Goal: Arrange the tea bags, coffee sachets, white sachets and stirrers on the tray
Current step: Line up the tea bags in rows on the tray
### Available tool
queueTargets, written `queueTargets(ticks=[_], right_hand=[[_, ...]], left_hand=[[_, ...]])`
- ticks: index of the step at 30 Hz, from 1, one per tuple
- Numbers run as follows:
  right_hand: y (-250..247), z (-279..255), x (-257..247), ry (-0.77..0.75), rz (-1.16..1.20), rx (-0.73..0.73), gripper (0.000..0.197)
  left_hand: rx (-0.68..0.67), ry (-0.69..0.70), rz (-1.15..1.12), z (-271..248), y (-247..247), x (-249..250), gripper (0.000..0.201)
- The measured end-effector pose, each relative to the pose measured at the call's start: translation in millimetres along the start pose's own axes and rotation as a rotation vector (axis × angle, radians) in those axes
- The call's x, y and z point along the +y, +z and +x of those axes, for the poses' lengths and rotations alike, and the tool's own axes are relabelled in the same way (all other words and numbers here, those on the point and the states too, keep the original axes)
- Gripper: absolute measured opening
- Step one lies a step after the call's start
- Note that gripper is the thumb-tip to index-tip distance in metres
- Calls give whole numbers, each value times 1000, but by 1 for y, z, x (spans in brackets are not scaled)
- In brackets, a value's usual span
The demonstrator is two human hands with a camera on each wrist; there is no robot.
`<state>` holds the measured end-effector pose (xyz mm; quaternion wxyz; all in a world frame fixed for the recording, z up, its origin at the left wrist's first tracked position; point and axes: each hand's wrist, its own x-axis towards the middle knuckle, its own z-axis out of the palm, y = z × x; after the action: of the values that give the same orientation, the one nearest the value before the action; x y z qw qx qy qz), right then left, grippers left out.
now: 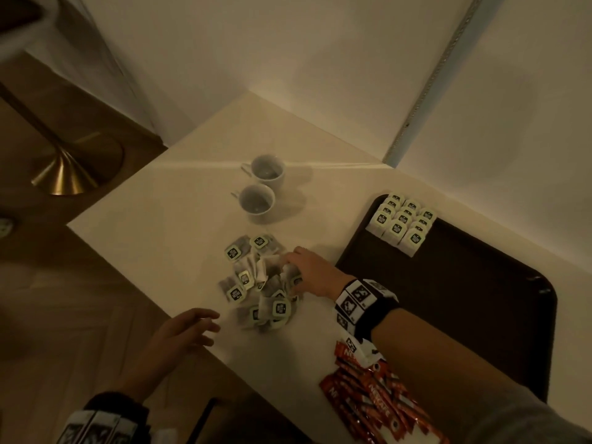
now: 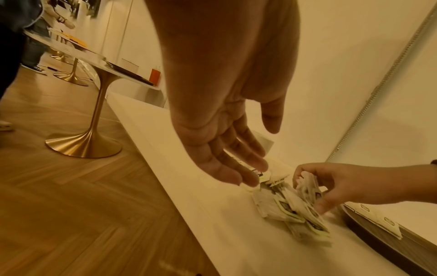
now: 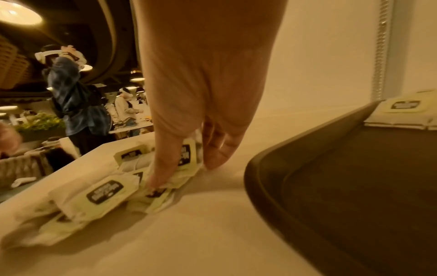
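Note:
A loose pile of tea bags (image 1: 256,280) with pale green tags lies on the white table, left of the dark tray (image 1: 464,293). My right hand (image 1: 301,267) reaches into the pile and pinches several tea bags (image 3: 187,158) between thumb and fingers; the left wrist view shows the same bunch of tea bags (image 2: 307,184) gripped upright. My left hand (image 1: 192,325) hovers at the table's near edge, fingers spread and holding nothing, just short of the pile (image 2: 290,209). Rows of tea bags (image 1: 403,222) stand in the tray's far left corner. Red coffee sachets (image 1: 374,392) lie under my right forearm.
Two white cups (image 1: 261,189) stand beyond the pile. A wall closes the table's far side behind the tray (image 3: 331,186). A gold table pedestal (image 1: 67,174) stands on the wooden floor to the left. Other people stand at tables in the background.

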<state>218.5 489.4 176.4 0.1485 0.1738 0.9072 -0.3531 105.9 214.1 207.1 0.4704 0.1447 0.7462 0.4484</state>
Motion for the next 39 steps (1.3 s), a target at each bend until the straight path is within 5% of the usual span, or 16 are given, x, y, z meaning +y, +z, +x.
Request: queueTargets(ticks=[10, 14, 18, 24, 29, 34, 39], right_hand=[[-48, -33, -11, 123, 857, 227, 20], [-71, -48, -28, 70, 1167, 290, 18], [-85, -61, -37, 13, 1424, 381, 23], [-98, -81, -33, 138, 1152, 591, 26], [-101, -93, -28, 110, 1336, 572, 18], [-100, -93, -31, 65, 1434, 462, 30], [-101, -97, -31, 118, 1312, 412, 12]], left_hand=[[-97, 117, -89, 28, 36, 58, 18], [-241, 239, -294, 53, 75, 101, 65], [-275, 440, -312, 67, 114, 135, 45], [-107, 509, -381, 76, 133, 167, 19], [-16, 521, -398, 82, 134, 177, 8], [-109, 533, -481, 81, 138, 182, 8], [-170, 431, -736, 84, 143, 190, 19]])
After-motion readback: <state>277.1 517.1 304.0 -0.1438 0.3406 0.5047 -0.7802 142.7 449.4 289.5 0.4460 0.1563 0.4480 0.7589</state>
